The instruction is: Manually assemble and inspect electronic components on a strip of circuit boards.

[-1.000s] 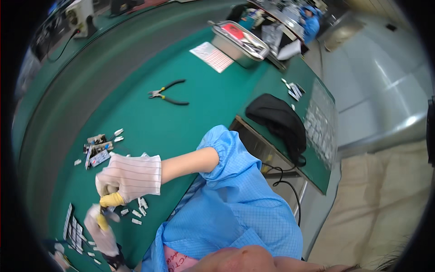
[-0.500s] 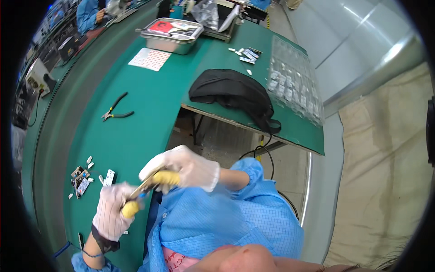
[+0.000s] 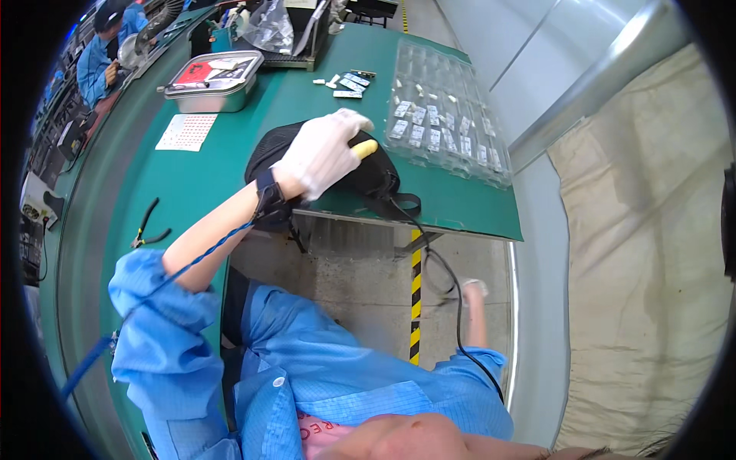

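Apparently reaching across or steadying one black bag (image 3: 376, 175) on the tabletop (image 3: 460, 203), probably calling next for a settled palm; curling the left hand (image 3: 326, 151) loosely over it, hiding any grip. Extending the right hand (image 3: 474, 289) near one cable (image 3: 460, 322), blurring too much to tell open from closed. Showing one clear tray (image 3: 429, 65) far right, one pair of pliers (image 3: 143, 239) left.

Left arm (image 3: 219, 226) out front, left hand (image 3: 323, 153) foremost; right hand (image 3: 474, 289) (rather blurry) low and well apart.
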Demonstrator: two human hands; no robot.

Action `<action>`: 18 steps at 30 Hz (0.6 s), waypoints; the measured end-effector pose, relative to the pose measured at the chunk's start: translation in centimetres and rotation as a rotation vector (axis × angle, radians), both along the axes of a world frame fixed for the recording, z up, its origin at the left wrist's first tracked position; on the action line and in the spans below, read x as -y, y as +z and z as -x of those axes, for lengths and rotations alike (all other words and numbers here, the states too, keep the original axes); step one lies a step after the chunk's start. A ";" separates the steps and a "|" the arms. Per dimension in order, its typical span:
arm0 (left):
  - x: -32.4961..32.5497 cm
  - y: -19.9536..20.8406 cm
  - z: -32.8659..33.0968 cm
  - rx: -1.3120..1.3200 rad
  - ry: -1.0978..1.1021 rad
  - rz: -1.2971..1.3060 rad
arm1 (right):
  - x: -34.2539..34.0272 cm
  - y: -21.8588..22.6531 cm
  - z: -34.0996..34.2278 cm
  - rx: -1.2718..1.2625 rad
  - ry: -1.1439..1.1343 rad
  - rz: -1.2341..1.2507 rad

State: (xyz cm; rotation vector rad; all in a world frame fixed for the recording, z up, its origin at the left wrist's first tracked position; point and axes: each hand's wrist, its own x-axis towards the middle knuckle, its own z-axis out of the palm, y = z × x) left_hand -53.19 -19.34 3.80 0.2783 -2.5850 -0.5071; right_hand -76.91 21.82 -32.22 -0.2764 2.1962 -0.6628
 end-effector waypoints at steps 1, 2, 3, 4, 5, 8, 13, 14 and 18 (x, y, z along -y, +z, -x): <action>0.2 -0.6 2.0 -0.005 0.000 0.087 | -1.8 1.8 2.2 -0.141 -0.012 -0.148; -0.1 -1.0 3.7 -0.009 -0.013 0.085 | -3.7 3.7 4.1 -0.280 -0.024 -0.297; -0.3 -1.4 4.9 0.066 0.033 0.136 | -2.9 8.3 5.8 -0.421 -0.015 -0.439; -0.2 -1.9 5.8 0.143 0.080 0.186 | -2.0 12.9 6.6 -0.563 -0.004 -0.581; 0.1 -2.8 6.5 0.156 0.083 0.209 | -0.9 17.5 6.2 -0.706 0.009 -0.720; -0.5 -5.1 9.8 0.092 0.104 0.384 | 2.5 29.1 1.3 -1.310 -0.305 -0.211; -0.1 -5.1 12.6 0.465 0.082 0.344 | 7.2 34.5 2.2 -1.758 -0.150 0.252; -0.5 -5.3 13.3 0.464 0.076 0.355 | 7.3 35.0 2.4 -1.775 -0.094 0.337; 0.2 -5.7 14.2 0.428 0.103 0.313 | 9.4 36.9 2.1 -1.359 -0.087 0.589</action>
